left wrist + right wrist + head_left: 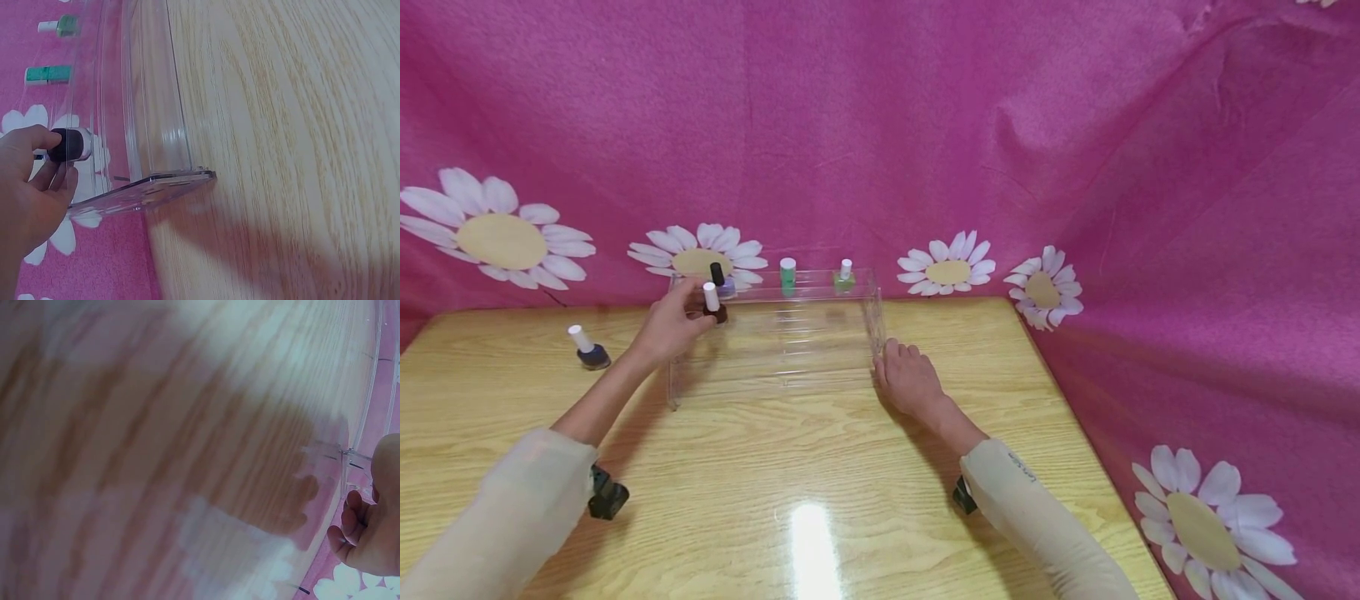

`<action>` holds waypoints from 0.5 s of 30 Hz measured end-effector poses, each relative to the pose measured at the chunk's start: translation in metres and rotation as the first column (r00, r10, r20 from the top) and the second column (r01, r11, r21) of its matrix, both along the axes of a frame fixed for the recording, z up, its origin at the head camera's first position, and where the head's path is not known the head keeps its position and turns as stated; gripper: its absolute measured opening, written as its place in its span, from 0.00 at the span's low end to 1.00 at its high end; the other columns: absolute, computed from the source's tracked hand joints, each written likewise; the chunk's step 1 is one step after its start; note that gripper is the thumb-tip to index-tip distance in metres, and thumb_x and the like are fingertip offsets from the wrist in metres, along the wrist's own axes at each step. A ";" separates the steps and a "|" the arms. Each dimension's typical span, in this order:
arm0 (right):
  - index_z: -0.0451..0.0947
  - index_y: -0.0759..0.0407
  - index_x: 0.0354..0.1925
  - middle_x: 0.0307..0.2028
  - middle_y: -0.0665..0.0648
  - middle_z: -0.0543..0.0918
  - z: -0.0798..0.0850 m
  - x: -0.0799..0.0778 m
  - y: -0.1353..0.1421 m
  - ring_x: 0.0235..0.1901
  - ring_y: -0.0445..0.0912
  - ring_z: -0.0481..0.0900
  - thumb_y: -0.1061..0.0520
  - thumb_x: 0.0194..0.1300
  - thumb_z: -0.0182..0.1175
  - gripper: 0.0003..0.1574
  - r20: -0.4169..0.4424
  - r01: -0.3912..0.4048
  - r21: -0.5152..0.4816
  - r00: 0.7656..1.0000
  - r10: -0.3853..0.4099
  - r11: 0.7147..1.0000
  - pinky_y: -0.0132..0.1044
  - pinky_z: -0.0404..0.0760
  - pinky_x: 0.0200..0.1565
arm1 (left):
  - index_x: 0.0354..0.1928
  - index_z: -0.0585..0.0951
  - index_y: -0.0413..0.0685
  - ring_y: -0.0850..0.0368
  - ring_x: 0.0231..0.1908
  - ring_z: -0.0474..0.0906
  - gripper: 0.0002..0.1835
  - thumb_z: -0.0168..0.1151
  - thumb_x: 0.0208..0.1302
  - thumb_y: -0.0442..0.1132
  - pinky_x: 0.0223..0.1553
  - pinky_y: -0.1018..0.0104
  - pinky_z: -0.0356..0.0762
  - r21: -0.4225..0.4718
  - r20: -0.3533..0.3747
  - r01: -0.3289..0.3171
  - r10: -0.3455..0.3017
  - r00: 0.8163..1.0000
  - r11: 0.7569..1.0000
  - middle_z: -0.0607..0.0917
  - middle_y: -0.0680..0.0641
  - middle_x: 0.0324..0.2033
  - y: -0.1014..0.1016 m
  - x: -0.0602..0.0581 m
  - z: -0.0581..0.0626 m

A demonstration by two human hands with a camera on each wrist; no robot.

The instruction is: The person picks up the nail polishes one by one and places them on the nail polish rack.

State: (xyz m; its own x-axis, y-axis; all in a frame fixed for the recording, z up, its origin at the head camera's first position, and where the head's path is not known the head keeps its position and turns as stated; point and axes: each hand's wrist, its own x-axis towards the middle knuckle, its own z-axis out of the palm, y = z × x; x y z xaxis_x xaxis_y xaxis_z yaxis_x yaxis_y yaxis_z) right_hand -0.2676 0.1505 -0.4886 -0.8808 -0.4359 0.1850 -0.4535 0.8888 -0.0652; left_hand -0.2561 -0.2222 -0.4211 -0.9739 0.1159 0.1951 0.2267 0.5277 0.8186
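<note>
My left hand [673, 323] pinches a dark nail polish bottle [718, 314] with a white cap, at the left end of a clear stepped display rack [820, 385]. In the left wrist view, thumb and fingers hold the dark bottle [65, 145] from its sides. Just behind it, a pale purple polish bottle [726, 288] with a black cap stands on the top tier. My right hand [912, 382] grips the rack's right side near the front, its other fingers loosely curled; part of this grip is hidden.
On the top tier also stand a green bottle [787, 277] and a light green bottle [844, 279], both white-capped. A dark blue polish bottle [593, 357] stands on the wooden table [737, 500], left of the rack. A pink flowered cloth [865, 125] hangs behind.
</note>
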 end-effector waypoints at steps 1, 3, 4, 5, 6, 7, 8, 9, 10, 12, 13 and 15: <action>0.62 0.63 0.33 0.25 0.60 0.74 0.000 0.000 0.000 0.28 0.58 0.74 0.51 0.79 0.44 0.19 0.002 0.000 -0.002 1.000 0.000 1.000 0.51 0.77 0.27 | 0.61 0.68 0.30 0.28 0.56 0.73 0.23 0.59 0.64 0.23 0.60 0.39 0.70 0.009 0.002 -0.001 0.001 1.000 1.000 0.76 0.23 0.55 0.000 0.001 0.000; 0.61 0.63 0.33 0.25 0.60 0.73 0.000 0.000 0.000 0.28 0.58 0.74 0.51 0.79 0.44 0.19 0.002 0.000 -0.003 1.000 0.000 1.000 0.51 0.77 0.27 | 0.63 0.66 0.29 0.29 0.56 0.73 0.25 0.59 0.65 0.23 0.60 0.41 0.70 0.028 0.006 0.001 -0.001 1.000 1.000 0.75 0.23 0.55 -0.002 0.002 0.001; 0.61 0.63 0.33 0.25 0.61 0.73 0.000 0.000 0.000 0.28 0.58 0.74 0.51 0.79 0.44 0.19 0.000 -0.001 -0.005 1.000 0.001 1.000 0.51 0.77 0.27 | 0.63 0.66 0.29 0.29 0.56 0.73 0.26 0.59 0.65 0.23 0.60 0.44 0.71 0.041 0.005 0.003 -0.003 1.000 0.999 0.75 0.23 0.55 -0.002 0.003 0.001; 0.61 0.63 0.33 0.25 0.61 0.73 0.000 0.000 0.000 0.28 0.58 0.74 0.51 0.79 0.45 0.19 -0.004 -0.003 -0.008 1.000 0.003 1.000 0.51 0.77 0.27 | 0.64 0.65 0.28 0.30 0.55 0.73 0.26 0.58 0.65 0.23 0.59 0.49 0.73 0.061 0.004 0.006 -0.006 1.000 0.998 0.75 0.23 0.55 -0.003 0.003 0.001; 0.61 0.63 0.33 0.25 0.61 0.73 0.000 0.000 -0.001 0.28 0.58 0.74 0.51 0.79 0.45 0.19 -0.011 -0.004 -0.009 1.000 0.004 1.000 0.51 0.77 0.27 | 0.65 0.64 0.28 0.31 0.55 0.74 0.27 0.58 0.65 0.22 0.58 0.55 0.75 0.084 0.003 0.009 -0.009 1.000 0.996 0.75 0.23 0.55 -0.003 0.004 0.001; 0.61 0.62 0.33 0.25 0.61 0.73 0.000 0.000 -0.001 0.28 0.58 0.74 0.51 0.79 0.45 0.19 -0.016 -0.005 -0.009 1.000 0.005 1.000 0.51 0.77 0.26 | 0.65 0.63 0.27 0.31 0.54 0.74 0.28 0.57 0.65 0.22 0.57 0.62 0.76 0.105 0.000 0.012 -0.012 1.000 0.994 0.75 0.23 0.54 -0.004 0.005 0.001; 0.61 0.63 0.32 0.25 0.61 0.73 0.000 0.001 -0.001 0.27 0.58 0.74 0.51 0.79 0.46 0.19 -0.022 -0.007 -0.010 1.000 0.007 1.000 0.51 0.77 0.26 | 0.66 0.62 0.27 0.32 0.54 0.74 0.28 0.57 0.65 0.22 0.55 0.69 0.75 0.122 -0.003 0.013 -0.013 1.000 0.992 0.75 0.23 0.54 -0.005 0.006 0.001; 0.61 0.62 0.32 0.24 0.61 0.73 0.000 0.001 -0.001 0.27 0.58 0.74 0.51 0.78 0.46 0.19 -0.030 -0.008 -0.011 1.000 0.008 1.000 0.51 0.77 0.26 | 0.66 0.61 0.26 0.33 0.54 0.74 0.29 0.56 0.65 0.21 0.52 0.75 0.75 0.139 -0.008 0.014 -0.013 1.000 0.990 0.75 0.23 0.54 -0.006 0.006 0.001; 0.61 0.62 0.32 0.24 0.61 0.73 0.000 0.001 -0.001 0.27 0.58 0.74 0.51 0.78 0.46 0.19 -0.036 -0.009 -0.011 0.999 0.009 1.000 0.51 0.77 0.26 | 0.66 0.61 0.26 0.34 0.53 0.74 0.29 0.56 0.65 0.21 0.49 0.79 0.74 0.152 -0.013 0.014 -0.012 1.000 0.988 0.76 0.23 0.54 -0.007 0.007 0.001; 0.61 0.62 0.32 0.24 0.61 0.73 0.000 0.001 -0.001 0.27 0.58 0.75 0.51 0.78 0.46 0.19 -0.040 -0.009 -0.007 0.999 0.009 1.000 0.51 0.77 0.26 | 0.66 0.61 0.26 0.35 0.53 0.74 0.28 0.55 0.65 0.21 0.46 0.84 0.72 0.163 -0.019 0.011 -0.008 1.000 0.987 0.76 0.23 0.54 -0.010 0.010 0.001; 0.61 0.62 0.33 0.25 0.61 0.73 0.000 0.001 -0.001 0.28 0.58 0.75 0.51 0.78 0.46 0.19 -0.040 -0.008 -0.005 0.999 0.008 1.000 0.51 0.78 0.26 | 0.66 0.62 0.26 0.35 0.53 0.73 0.28 0.55 0.65 0.21 0.47 0.83 0.72 0.162 -0.027 0.010 -0.006 1.000 0.987 0.76 0.24 0.54 -0.011 0.011 0.001; 0.61 0.62 0.33 0.25 0.61 0.74 -0.001 0.001 -0.001 0.28 0.58 0.75 0.51 0.78 0.46 0.18 -0.042 -0.005 -0.001 0.999 0.005 1.000 0.51 0.78 0.26 | 0.66 0.62 0.26 0.36 0.54 0.73 0.27 0.55 0.65 0.21 0.47 0.83 0.72 0.155 -0.041 0.012 -0.005 0.999 0.988 0.76 0.25 0.54 -0.014 0.014 0.002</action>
State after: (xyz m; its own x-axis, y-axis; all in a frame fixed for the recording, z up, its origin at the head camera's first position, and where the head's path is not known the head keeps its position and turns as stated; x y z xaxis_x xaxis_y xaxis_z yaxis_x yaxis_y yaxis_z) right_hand -0.2670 0.1499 -0.4891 -0.8702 -0.4397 0.2224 -0.4601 0.8866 -0.0471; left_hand -0.2425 -0.2359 -0.4195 -0.9639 0.0894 0.2509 0.2656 0.3927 0.8805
